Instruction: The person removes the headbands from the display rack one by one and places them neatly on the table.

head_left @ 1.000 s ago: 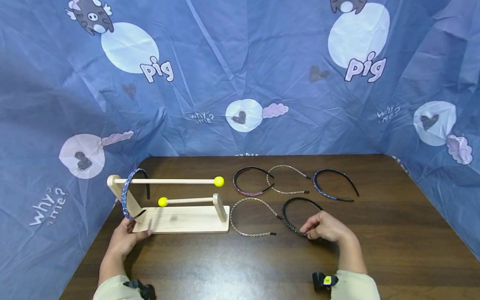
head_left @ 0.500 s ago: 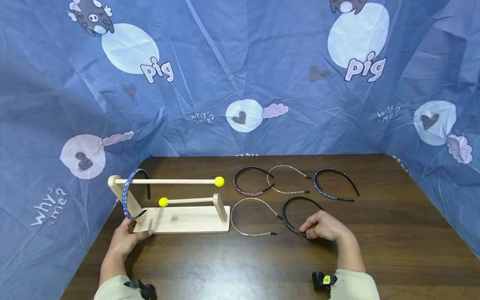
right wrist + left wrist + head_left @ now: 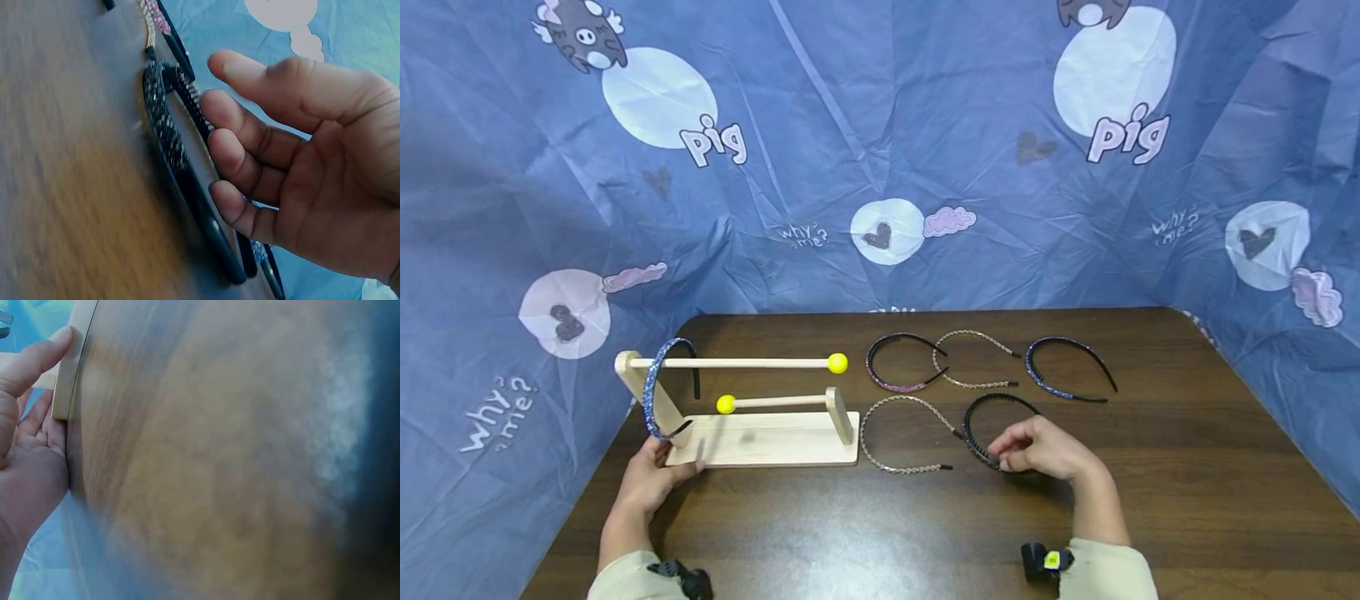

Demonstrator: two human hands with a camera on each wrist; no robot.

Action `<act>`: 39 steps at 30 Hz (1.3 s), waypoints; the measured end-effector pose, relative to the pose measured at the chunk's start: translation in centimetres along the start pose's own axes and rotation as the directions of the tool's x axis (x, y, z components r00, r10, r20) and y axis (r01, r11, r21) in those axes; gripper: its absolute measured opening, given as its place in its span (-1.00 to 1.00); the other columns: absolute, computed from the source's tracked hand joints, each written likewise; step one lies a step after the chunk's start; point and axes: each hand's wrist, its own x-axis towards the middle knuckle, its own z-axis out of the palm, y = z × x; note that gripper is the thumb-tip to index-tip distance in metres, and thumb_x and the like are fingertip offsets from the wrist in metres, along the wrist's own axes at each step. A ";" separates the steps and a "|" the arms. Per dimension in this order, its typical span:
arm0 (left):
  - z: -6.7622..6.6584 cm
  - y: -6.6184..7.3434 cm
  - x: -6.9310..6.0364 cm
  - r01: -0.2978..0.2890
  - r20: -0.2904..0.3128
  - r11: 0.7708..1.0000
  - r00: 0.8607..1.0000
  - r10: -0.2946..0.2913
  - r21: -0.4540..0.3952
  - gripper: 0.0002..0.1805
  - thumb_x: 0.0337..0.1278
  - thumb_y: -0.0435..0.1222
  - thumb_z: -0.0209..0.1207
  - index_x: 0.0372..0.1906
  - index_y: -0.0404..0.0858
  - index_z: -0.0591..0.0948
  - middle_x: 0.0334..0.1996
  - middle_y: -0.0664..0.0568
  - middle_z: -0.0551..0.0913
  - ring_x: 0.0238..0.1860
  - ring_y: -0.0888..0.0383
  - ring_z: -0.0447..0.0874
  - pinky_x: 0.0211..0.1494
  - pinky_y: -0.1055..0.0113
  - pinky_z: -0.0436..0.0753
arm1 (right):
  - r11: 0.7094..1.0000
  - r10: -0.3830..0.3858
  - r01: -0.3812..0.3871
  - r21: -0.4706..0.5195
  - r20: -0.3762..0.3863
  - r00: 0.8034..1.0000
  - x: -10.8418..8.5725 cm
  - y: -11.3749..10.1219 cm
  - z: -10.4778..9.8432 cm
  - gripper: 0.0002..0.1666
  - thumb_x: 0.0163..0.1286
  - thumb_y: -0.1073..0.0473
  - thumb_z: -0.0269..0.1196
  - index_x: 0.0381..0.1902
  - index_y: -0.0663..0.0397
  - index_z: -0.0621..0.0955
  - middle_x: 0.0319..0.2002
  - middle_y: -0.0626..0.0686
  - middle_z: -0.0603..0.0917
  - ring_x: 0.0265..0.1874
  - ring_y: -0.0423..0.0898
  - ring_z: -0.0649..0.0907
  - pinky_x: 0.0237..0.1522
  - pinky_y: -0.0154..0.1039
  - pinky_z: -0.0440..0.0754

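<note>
My left hand [image 3: 651,483] grips the left end of a pale wooden stand [image 3: 760,450], thumb on its base. A glittery blue headband [image 3: 651,400] hangs on the stand's upper rod near the left post. My right hand [image 3: 1048,450] is over the near side of a black headband [image 3: 968,429] lying on the table. In the right wrist view, the right thumb and loosely bent fingers [image 3: 226,153] stand apart, with nothing pinched between them. The black headband [image 3: 164,125] lies just beyond the fingertips; whether they touch it I cannot tell.
A gold braided headband [image 3: 916,470] lies between the stand and the black one. Behind are a pink-and-black headband [image 3: 870,367], another gold one [image 3: 973,332] overlapping it, and a blue one [image 3: 1033,371]. The rods end in yellow balls [image 3: 837,362]. Blue printed cloth [image 3: 820,167] hangs behind the table.
My right fingers have shifted slightly left over the black headband, and their grip on its near side has loosened. The left hand and the stand have not visibly moved.
</note>
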 end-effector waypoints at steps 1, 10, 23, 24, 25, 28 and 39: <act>0.0 0.0 0.0 -0.001 -0.001 1.000 1.000 0.001 0.000 -0.03 -0.13 -0.47 0.33 0.39 -0.42 0.03 0.34 -0.41 0.05 0.31 -0.28 0.04 0.28 -0.04 0.14 | 1.000 -0.002 0.002 0.000 0.001 1.000 0.1 -0.1 0.1 -0.74 0.09 0.33 0.30 -0.21 0.33 0.65 -0.35 0.11 0.68 -0.37 -0.10 0.59 -0.34 -0.27 0.55; 0.0 0.1 0.1 -0.003 -0.009 1.000 1.000 0.004 0.011 -0.05 -0.14 -0.46 0.33 0.38 -0.44 0.05 0.32 -0.42 0.09 0.30 -0.27 0.08 0.28 -0.03 0.15 | 0.991 -0.129 0.127 -0.034 -0.053 0.990 1.7 -2.5 1.9 -0.68 0.18 0.23 0.30 -0.13 0.32 0.62 -0.37 0.01 0.66 -0.36 -0.12 0.58 -0.33 -0.29 0.53; 0.2 0.0 0.3 -0.011 -0.005 1.000 1.000 0.011 0.014 -0.06 -0.14 -0.46 0.33 0.37 -0.44 0.06 0.32 -0.42 0.10 0.30 -0.27 0.08 0.28 -0.03 0.15 | 0.960 -0.268 0.274 0.063 -0.091 0.959 3.1 -9.5 5.9 -0.69 0.19 0.39 0.24 -0.07 0.37 0.58 -0.32 0.12 0.62 -0.31 0.01 0.56 -0.28 -0.24 0.52; 0.3 0.0 0.3 -0.015 -0.005 1.000 1.000 0.015 0.012 -0.07 -0.14 -0.47 0.33 0.37 -0.44 0.07 0.32 -0.42 0.11 0.30 -0.26 0.09 0.28 -0.02 0.15 | 0.958 -0.271 0.278 0.075 -0.093 0.958 3.3 -9.7 6.2 -0.68 0.19 0.39 0.24 -0.06 0.37 0.58 -0.31 0.14 0.62 -0.31 0.02 0.57 -0.28 -0.24 0.53; 0.3 0.0 0.3 -0.020 -0.004 1.000 1.000 0.020 0.008 -0.08 -0.13 -0.48 0.32 0.36 -0.45 0.07 0.31 -0.42 0.12 0.30 -0.25 0.10 0.28 -0.01 0.16 | 0.955 -0.275 0.283 0.088 -0.094 0.957 3.4 -9.8 6.5 -0.68 0.19 0.40 0.24 -0.06 0.37 0.58 -0.30 0.16 0.62 -0.30 0.02 0.57 -0.27 -0.24 0.53; 0.3 0.0 0.2 -0.029 -0.002 1.000 1.000 0.029 0.007 -0.11 -0.12 -0.49 0.30 0.35 -0.46 0.09 0.30 -0.42 0.15 0.27 -0.21 0.15 0.25 0.07 0.22 | 0.946 -0.292 0.302 0.113 -0.100 0.951 3.9 -10.4 7.3 -0.67 0.19 0.40 0.24 -0.06 0.37 0.58 -0.27 0.22 0.62 -0.28 0.04 0.57 -0.25 -0.19 0.54; -0.1 0.0 -0.1 -0.009 0.015 1.000 1.000 0.009 0.000 -0.10 -0.08 -0.49 0.27 0.37 -0.47 0.04 0.31 -0.44 0.09 0.29 -0.23 0.11 0.27 -0.01 0.17 | 0.891 -0.382 0.395 0.222 -0.103 0.919 5.7 -12.4 10.7 -0.59 0.19 0.45 0.20 0.03 0.47 0.50 -0.15 0.35 0.59 -0.15 0.22 0.56 -0.14 -0.08 0.53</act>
